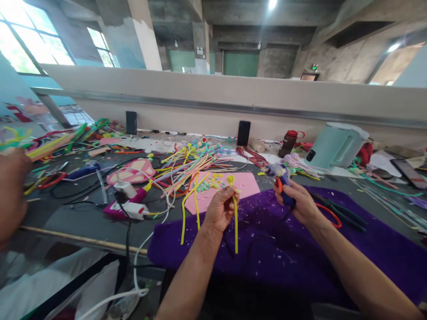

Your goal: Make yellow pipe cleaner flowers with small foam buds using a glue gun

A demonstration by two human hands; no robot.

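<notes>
My left hand (220, 208) pinches a yellow pipe cleaner (236, 226) whose upper end is wound into a small yellow shape; its long tail hangs down. My right hand (296, 200) is wrapped round a blue glue gun (287, 189) with an orange part, its front end smeared with whitish residue. The two hands are apart, both above a purple cloth (263, 240). Behind my left hand, small yellow and teal pieces (210, 183) lie on a pink mat (248, 183). Two bent yellow pipe cleaners (183, 218) hang over the mat's left side.
A pile of coloured pipe cleaners (196, 162) lies behind the mat. Pliers (347, 214) rest right on the cloth. A power strip (125, 209) with cables is at left, a mint kettle (338, 146) at back right. Another person's hand (13, 191) holds pipe cleaners far left.
</notes>
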